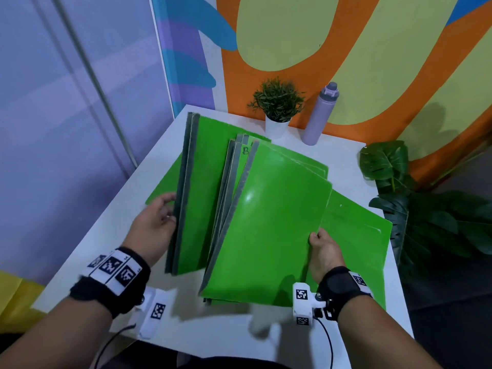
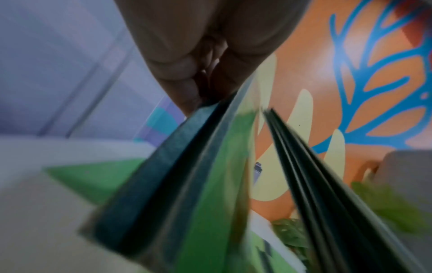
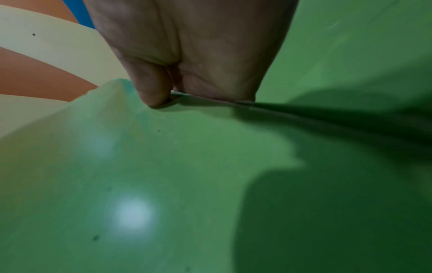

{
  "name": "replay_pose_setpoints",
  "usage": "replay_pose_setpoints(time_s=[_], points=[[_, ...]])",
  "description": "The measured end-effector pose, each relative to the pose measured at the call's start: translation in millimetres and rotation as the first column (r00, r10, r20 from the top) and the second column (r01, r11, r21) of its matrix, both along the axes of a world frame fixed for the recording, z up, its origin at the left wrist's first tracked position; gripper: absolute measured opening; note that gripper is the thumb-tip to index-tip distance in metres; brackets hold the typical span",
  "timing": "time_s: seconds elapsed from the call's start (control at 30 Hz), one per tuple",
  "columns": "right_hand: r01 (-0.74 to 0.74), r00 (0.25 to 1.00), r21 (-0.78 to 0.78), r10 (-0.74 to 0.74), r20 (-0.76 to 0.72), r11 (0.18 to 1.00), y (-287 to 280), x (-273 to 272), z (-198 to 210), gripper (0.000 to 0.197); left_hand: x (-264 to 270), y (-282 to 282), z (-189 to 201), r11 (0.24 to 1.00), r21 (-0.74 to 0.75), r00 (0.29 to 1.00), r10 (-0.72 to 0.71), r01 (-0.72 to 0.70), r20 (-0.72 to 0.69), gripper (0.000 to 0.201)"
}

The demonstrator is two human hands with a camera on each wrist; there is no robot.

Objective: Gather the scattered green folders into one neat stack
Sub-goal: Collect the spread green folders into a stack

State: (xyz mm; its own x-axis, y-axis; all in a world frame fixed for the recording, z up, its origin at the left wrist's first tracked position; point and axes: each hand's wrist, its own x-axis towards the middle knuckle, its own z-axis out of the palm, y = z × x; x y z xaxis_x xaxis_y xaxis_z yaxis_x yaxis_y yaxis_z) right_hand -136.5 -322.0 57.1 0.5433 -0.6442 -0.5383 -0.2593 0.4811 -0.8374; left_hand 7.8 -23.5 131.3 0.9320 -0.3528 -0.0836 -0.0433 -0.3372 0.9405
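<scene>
The left hand [image 1: 155, 222] grips a thin bundle of green folders [image 1: 186, 193] by their grey spines, fingers curled round the spine edge, holding them on edge and tilted above the worktop [image 1: 221, 326]. The right hand [image 1: 323, 251] pinches the open edge of a thicker bundle [image 1: 266, 222], thumb on the glossy top cover and fingers underneath; this bundle is fanned, its spines splayed toward 11 o'clock. Two more folders lie flat on the worktop: one under the left bundle at 9 o'clock [image 1: 165, 182], one under the right bundle at 3 o'clock [image 1: 356, 235].

The step in hand looks like merging the two held bundles. To do it well, the spines should face the same way before the bundles close together. Laying the left bundle against the right one and tapping the spines down on the worktop would square the fanned edges. The covers look slick, so a firm hold across the whole thickness matters, or the inner folders may slide out. The merged pile can then go onto one flat folder, with the other gathered last.

A potted plant [image 1: 278, 107] and a lilac bottle [image 1: 320, 115] stand at 12 o'clock, well apart from the folders.
</scene>
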Motion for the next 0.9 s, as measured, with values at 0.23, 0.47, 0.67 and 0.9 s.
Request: replay_pose_setpoints(time_s=[0.23, 0.47, 0.67, 0.9], points=[[-0.069, 0.997, -0.003, 0.069, 0.026, 0.998, 12.0, 10.2, 6.2, 0.05, -23.0, -19.0, -23.8, 0.987, -0.107, 0.95, -0.148, 0.123, -0.274, 0.037], [-0.163, 0.984, -0.191, 0.172, 0.034, 0.968, 13.1, 13.0, -4.4, 0.045, -29.6, -32.6, -40.7, 0.972, 0.199, 0.961, -0.066, 0.123, -0.268, 0.041], [-0.831, 0.538, -0.315, 0.517, -0.666, 0.459, 5.7, -4.3, -30.0, 0.092, -11.6, -11.8, -50.4, 0.95, 0.274, 0.956, 0.208, -0.148, -0.207, 0.043], [-0.985, 0.108, -0.038, 0.427, -0.898, 0.17, 14.1, -31.3, -65.0, 0.103, 10.8, 17.6, -68.7, 0.921, 0.268, 0.869, 0.364, -0.283, -0.334, 0.051]])
